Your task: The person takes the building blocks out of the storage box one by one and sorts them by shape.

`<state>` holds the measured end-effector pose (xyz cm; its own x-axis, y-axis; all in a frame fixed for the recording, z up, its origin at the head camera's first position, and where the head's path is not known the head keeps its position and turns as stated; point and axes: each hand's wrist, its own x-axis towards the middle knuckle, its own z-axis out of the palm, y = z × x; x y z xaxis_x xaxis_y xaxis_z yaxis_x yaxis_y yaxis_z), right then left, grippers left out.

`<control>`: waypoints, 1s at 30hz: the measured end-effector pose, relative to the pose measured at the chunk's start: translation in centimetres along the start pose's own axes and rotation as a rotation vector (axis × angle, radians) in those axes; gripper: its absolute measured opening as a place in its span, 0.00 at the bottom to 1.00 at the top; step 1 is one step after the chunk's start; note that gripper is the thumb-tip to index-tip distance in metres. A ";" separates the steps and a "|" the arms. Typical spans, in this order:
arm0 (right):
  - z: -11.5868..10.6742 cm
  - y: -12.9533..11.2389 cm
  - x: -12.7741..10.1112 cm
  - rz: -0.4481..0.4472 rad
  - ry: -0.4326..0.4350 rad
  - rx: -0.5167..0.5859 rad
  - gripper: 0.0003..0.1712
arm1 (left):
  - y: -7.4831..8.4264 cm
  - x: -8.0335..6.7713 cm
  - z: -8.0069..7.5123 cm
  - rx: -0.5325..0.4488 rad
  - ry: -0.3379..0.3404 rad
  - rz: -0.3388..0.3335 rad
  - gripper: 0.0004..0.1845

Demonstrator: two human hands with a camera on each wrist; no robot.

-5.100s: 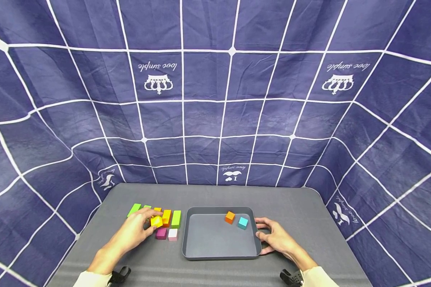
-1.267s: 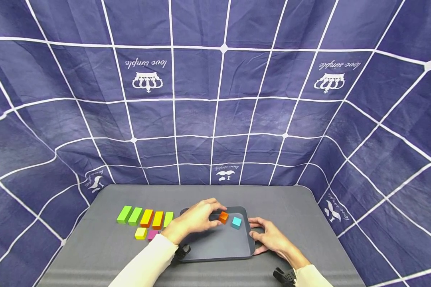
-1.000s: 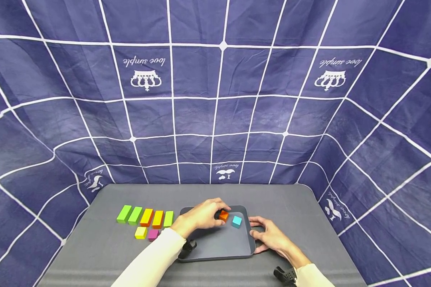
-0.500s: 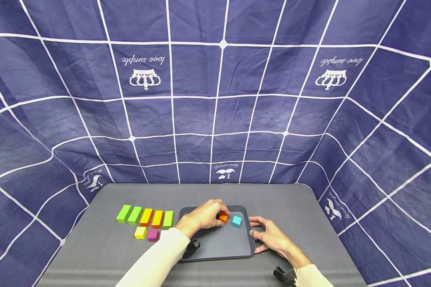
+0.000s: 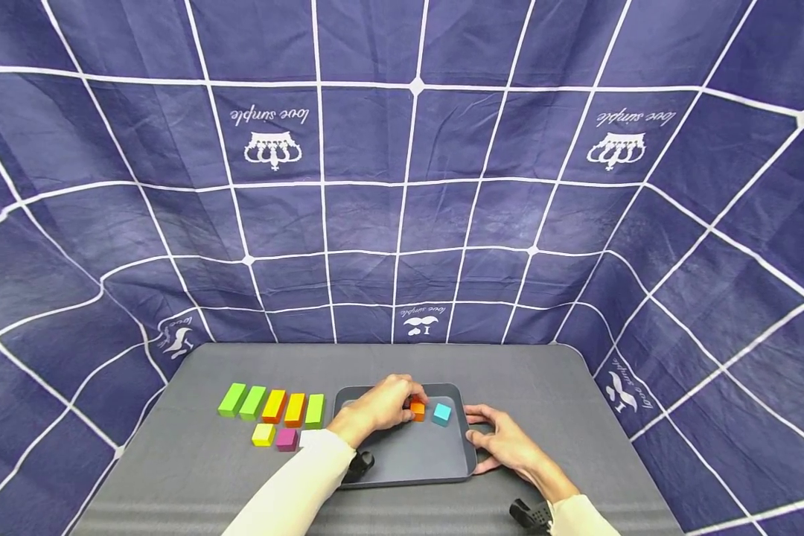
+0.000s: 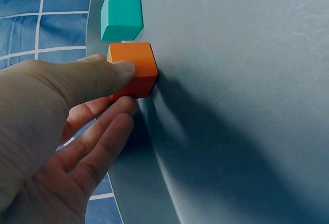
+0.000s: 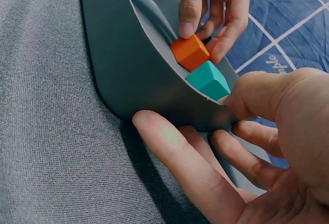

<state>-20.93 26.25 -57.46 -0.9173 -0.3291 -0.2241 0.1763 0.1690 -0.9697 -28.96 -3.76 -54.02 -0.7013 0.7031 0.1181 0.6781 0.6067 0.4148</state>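
My left hand (image 5: pixel 385 402) reaches into the grey tray (image 5: pixel 402 482), its thumb and fingers pinching an orange cube (image 6: pixel 131 54) near the far wall. Beside that, just to the right, sits a teal cube (image 5: pixel 441 413); the left wrist view shows a narrow gap between the cubes. My right hand (image 5: pixel 505 439) holds the tray's right side: in the right wrist view the thumb (image 7: pixel 257 93) lies at the rim and the other fingers rest along the outer wall. The lower left part of the tray is hidden by my left sleeve.
Left of the tray stand several long blocks in a row: green ones (image 5: pixel 231 400), orange-yellow ones (image 5: pixel 295 409) and a lime one (image 5: pixel 315 411). In front of them are a yellow cube (image 5: pixel 263 435) and a purple cube (image 5: pixel 286 439). A blue curtain (image 5: pixel 402 216) surrounds the grey table (image 5: pixel 174 461).
My left hand has let go of the yellow cube beside the purple one and moved right into the tray. It has closed on the orange cube, which has turned slightly. The right hand stays put.
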 end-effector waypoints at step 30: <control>0.2 0.2 -0.2 -0.019 -0.007 -0.004 0.38 | -0.7 -3.8 -1.6 0.009 0.100 -0.015 0.17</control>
<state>-20.62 26.15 -57.59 -0.9181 -0.3386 -0.2061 0.1573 0.1661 -0.9735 -27.09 -7.47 -53.36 -0.7293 0.6537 0.2021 0.6693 0.6201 0.4093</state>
